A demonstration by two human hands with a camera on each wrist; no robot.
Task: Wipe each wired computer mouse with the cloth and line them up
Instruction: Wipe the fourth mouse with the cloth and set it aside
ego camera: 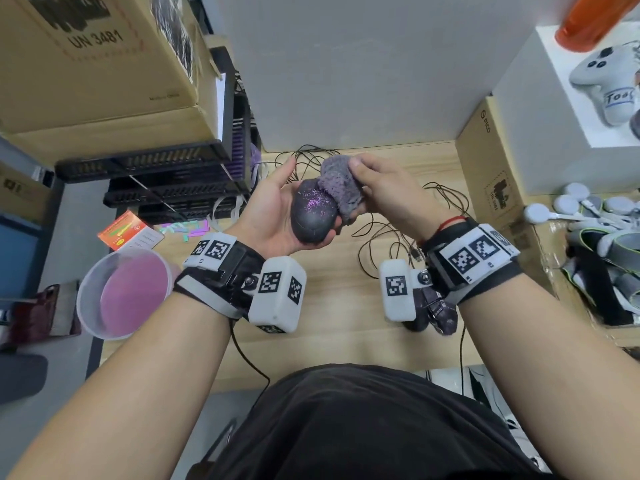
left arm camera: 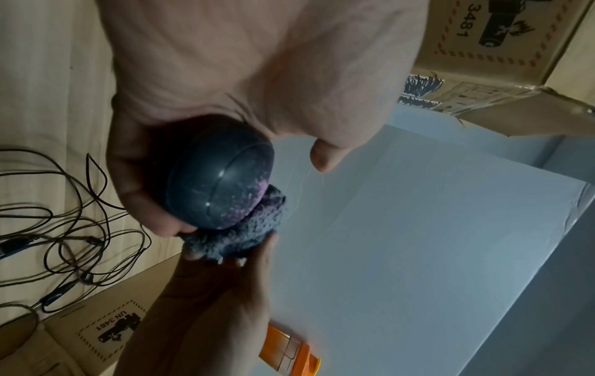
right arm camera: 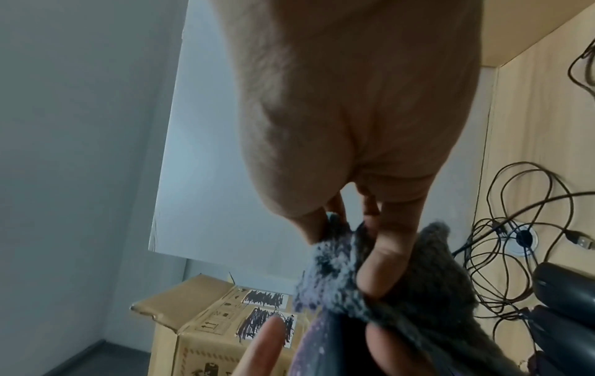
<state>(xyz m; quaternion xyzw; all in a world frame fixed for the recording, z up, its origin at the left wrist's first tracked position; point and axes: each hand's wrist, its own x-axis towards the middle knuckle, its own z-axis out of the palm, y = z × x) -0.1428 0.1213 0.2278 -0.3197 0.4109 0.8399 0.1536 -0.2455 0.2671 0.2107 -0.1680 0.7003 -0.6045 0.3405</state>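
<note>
The wooden desk (ego camera: 346,306) carries a tangle of black cables (ego camera: 398,223) at 12 o'clock. Above it, the left hand (ego camera: 273,209) cups a dark mouse (ego camera: 313,216), fingers curled under, pink specks on its shell. At its 1 o'clock, the right hand (ego camera: 384,192) pinches the bunched grey cloth (ego camera: 341,188) against it. Another mouse (ego camera: 419,322) sits half hidden under the right wrist.

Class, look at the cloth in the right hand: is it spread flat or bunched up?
Bunched up. The cloth sits crumpled in the right hand, pinched by its fingers and pressed against the mouse.
</note>
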